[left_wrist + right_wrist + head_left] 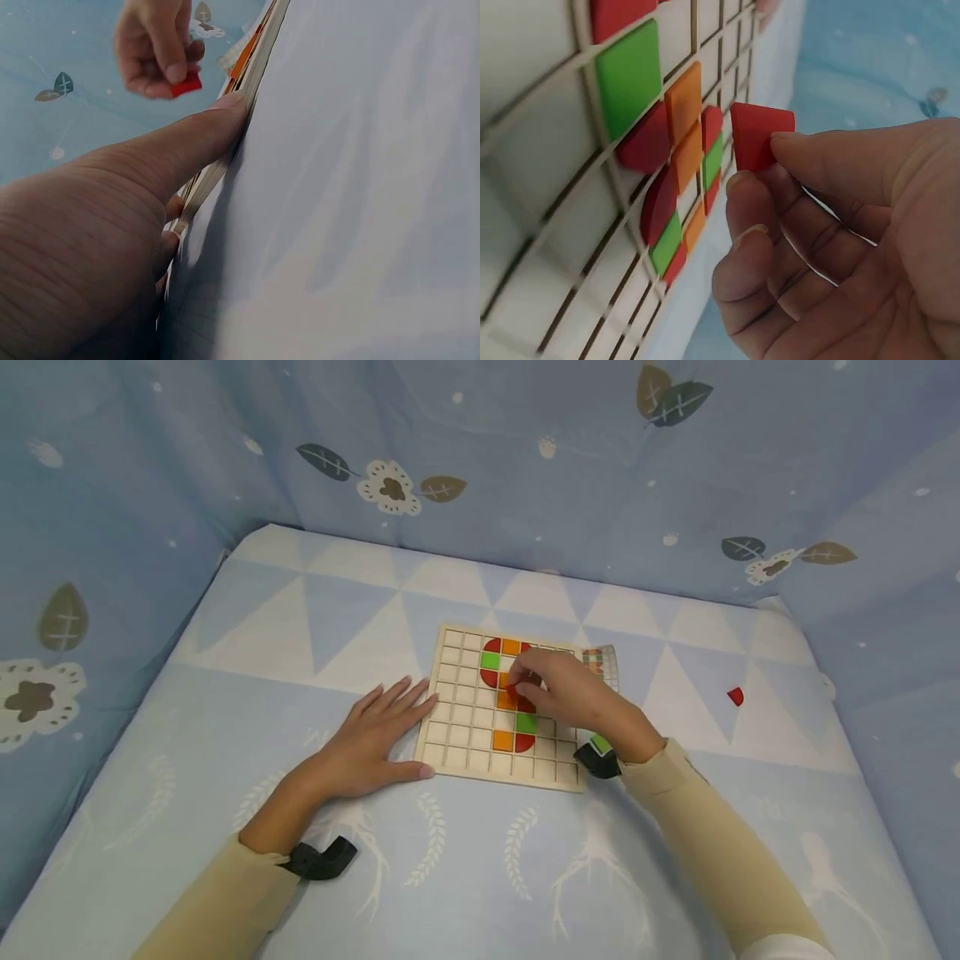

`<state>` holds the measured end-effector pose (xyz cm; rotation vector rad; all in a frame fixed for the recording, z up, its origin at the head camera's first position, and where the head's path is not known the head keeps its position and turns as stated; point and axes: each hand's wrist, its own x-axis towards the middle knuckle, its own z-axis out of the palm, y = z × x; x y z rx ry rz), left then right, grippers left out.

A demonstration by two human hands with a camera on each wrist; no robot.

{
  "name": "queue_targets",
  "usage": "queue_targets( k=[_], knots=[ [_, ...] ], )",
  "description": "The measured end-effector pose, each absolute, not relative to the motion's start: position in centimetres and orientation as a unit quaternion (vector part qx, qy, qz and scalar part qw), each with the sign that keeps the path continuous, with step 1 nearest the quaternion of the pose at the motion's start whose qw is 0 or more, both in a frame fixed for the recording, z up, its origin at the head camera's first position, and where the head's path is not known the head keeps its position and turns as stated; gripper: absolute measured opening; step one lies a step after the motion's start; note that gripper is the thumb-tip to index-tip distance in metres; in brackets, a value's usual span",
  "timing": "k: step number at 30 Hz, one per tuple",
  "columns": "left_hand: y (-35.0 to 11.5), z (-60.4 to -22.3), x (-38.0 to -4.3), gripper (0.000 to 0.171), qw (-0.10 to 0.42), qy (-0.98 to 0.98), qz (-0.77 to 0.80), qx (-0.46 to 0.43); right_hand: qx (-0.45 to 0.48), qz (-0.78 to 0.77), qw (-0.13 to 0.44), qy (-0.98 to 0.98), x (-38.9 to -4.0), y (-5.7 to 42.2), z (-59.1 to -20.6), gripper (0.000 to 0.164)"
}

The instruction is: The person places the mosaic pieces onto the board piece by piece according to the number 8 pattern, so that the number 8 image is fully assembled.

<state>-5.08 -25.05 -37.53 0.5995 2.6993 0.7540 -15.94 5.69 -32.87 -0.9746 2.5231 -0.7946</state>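
A wooden grid board lies on the table, with orange, green and red pieces set in some of its squares. Above it, my right hand pinches a small red tile between thumb and finger; in the right wrist view the tile is apart from the board. My left hand lies palm down at the board's left side, fingers spread, with fingertips and thumb at the edge. In the left wrist view, its thumb touches the board's rim. Part of the board is hidden under my right hand.
A card with a printed coloured grid sticks out past the board's right side. Close to my right wrist lies a green piece, partly covered. A loose red rounded piece lies farther right. Patterned cloth curtains surround the table.
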Motion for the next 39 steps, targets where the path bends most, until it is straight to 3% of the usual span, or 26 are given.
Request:
queue_targets(
  k=[10, 39],
  knots=[
    [-25.3, -37.5, -4.9, 0.096, 0.134, 0.931, 0.261, 0.219, -0.382, -0.233, 0.206, 0.870, -17.8, 1.5, -33.7, 0.013],
    [-25.4, -37.4, -4.9, 0.098, 0.131, 0.931, 0.261, 0.221, -0.401, -0.202, 0.155, 0.880, -15.4, 1.7, -34.4, 0.006]
  ],
)
